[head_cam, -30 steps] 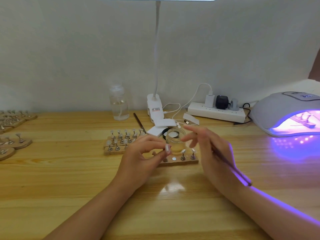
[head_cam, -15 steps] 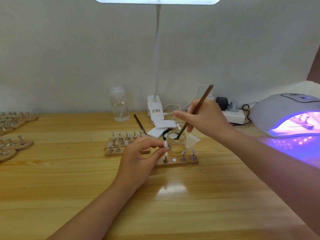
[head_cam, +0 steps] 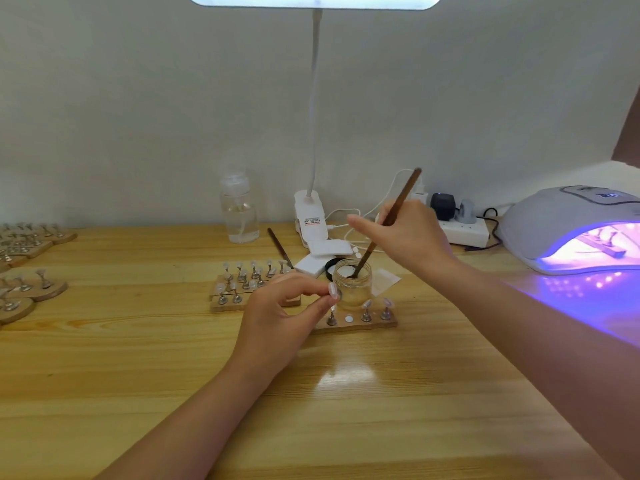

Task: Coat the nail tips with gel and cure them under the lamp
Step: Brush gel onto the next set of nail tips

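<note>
A small glass gel jar stands open at the table's middle. My right hand grips a brown brush whose tip dips into the jar. My left hand pinches a nail tip on its small metal stand just left of the jar. A wooden strip in front of the jar carries three more stands with nail tips. The curing lamp glows purple at the right, with a wooden strip inside it.
Another wooden block of nail stands sits left of my left hand. More stands on wooden bases lie at the far left. A clear bottle, a desk lamp base, a spare brush and a power strip line the back.
My right hand swung up from beside the jar, turned the brush upright and dipped its tip into the gel jar. My left hand stayed put, holding the nail tip.
</note>
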Demonstrator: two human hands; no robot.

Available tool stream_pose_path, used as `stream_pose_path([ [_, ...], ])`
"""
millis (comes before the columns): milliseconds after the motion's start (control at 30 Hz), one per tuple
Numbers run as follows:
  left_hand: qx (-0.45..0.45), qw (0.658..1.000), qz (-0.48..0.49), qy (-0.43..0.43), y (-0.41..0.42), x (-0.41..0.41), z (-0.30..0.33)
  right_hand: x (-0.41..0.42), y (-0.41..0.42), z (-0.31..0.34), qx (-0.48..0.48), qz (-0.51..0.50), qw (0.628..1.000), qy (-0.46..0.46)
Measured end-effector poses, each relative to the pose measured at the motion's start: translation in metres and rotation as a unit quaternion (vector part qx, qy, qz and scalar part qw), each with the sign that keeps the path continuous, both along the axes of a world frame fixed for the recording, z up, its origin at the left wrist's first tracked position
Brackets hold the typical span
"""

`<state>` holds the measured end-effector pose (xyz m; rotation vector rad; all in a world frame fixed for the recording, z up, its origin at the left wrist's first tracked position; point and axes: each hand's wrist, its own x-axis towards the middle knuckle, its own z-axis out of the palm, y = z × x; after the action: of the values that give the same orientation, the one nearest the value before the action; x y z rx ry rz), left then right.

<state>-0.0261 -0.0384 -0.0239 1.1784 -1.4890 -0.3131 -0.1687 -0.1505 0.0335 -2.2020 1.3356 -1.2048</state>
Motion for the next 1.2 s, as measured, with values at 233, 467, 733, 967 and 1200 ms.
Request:
stream_pose_path([
  [233, 0.01, 1.0, 0.008, -0.002, 0.001, 0.0, 0.0, -0.014, -0.006, -0.004, 0.074, -0.058, 0.991, -0.096],
  [467, 0.012, 1.0, 0.012, -0.003, 0.002, 0.0, 0.002, -0.026, -0.007, -0.006, 0.087, -0.077, 0.986, -0.121],
  [733, 0.014, 1.0, 0.015, -0.006, 0.001, 0.0, 0.002, -0.022, 0.023, -0.009, 0.1, 0.0, 0.92, -0.378],
  [967, 0.003, 1.0, 0.018, -0.009, 0.0, 0.0, 0.002, -0.012, 0.051, -0.029, -0.031, 0.123, 0.93, -0.344],
  [1200, 0.005, 1.0, 0.019, -0.003, -0.002, 0.001, 0.0, -0.006, 0.063, -0.041, -0.056, 0.175, 0.936, -0.301],
])
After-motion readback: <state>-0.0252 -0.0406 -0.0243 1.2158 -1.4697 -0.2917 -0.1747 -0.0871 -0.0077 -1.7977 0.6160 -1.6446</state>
